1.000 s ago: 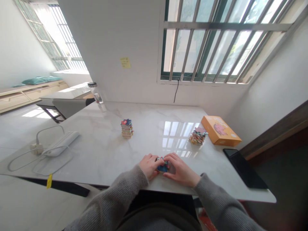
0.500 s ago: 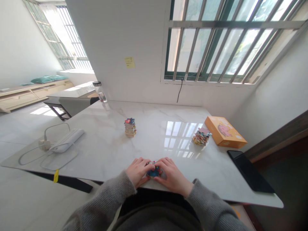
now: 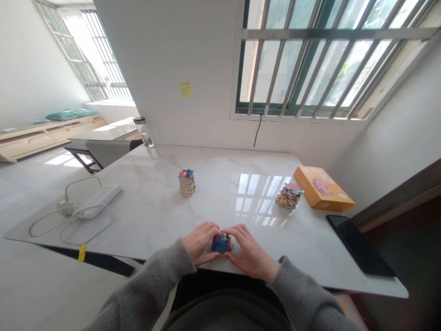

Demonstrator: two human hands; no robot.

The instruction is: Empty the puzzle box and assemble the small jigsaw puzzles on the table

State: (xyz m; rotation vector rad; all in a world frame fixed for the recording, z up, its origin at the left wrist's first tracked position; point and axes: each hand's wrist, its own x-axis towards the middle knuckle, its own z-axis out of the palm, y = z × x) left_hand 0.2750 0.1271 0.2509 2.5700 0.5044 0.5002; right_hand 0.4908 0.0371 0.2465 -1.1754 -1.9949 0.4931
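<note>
Close to the table's front edge, my left hand (image 3: pixel 202 243) and my right hand (image 3: pixel 248 250) hold a small group of blue jigsaw puzzle pieces (image 3: pixel 219 244) between them. Thumbs press from the near side and fingertips from the far side. Some red and green print shows on the pieces; how many there are I cannot tell. Farther out, a neat stack of puzzle pieces (image 3: pixel 187 184) stands upright left of centre. A looser, leaning stack of puzzle pieces (image 3: pixel 289 196) with a pink piece on top stands to the right.
An orange box (image 3: pixel 323 189) lies at the right edge of the white marbled table (image 3: pixel 220 207), with a black tablet-like slab (image 3: pixel 359 246) nearer me. A white power strip (image 3: pixel 98 202) with looped cable lies left. A clear bottle (image 3: pixel 143 132) stands at the back left corner.
The fingers have shifted apart a little around the pieces, so more of the blue and green print shows. The stacks and the box stay in place.
</note>
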